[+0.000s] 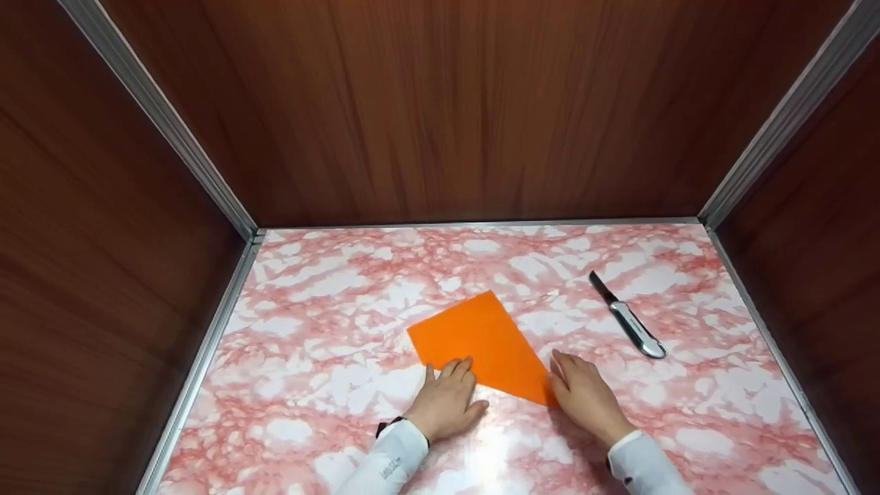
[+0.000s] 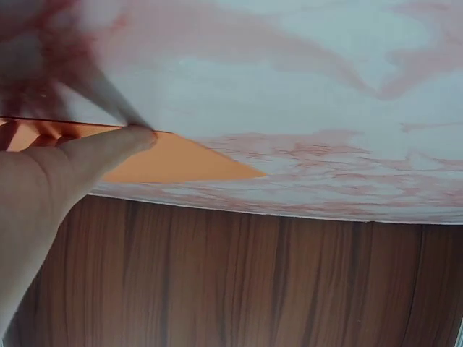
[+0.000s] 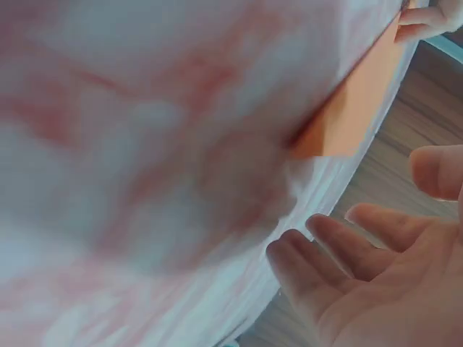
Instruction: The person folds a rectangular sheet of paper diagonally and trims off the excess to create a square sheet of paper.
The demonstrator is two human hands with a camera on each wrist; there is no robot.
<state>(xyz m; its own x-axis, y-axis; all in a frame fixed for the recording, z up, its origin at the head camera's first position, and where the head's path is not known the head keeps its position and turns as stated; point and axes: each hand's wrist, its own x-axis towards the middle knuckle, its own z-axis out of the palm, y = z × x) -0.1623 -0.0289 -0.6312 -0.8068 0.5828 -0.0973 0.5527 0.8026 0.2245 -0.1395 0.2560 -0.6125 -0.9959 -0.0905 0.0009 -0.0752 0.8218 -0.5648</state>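
Note:
A flat piece of orange paper, with straight edges and pointed corners, lies on the table in the head view. My left hand rests at its near edge, fingers extended onto the paper. The left wrist view shows the left thumb stretched along that edge of the paper. At the paper's right corner is my right hand, its fingers loosely extended and its near side overlapping the corner. From the right wrist, the right hand appears with spread fingers and nothing gripped, beside the paper's end.
To the right of the paper lies a knife with a dark blade and a grey-and-dark handle, blade pointing away. The red-and-white marbled table is bounded by dark wooden panels with metal corner rails at the back and sides.

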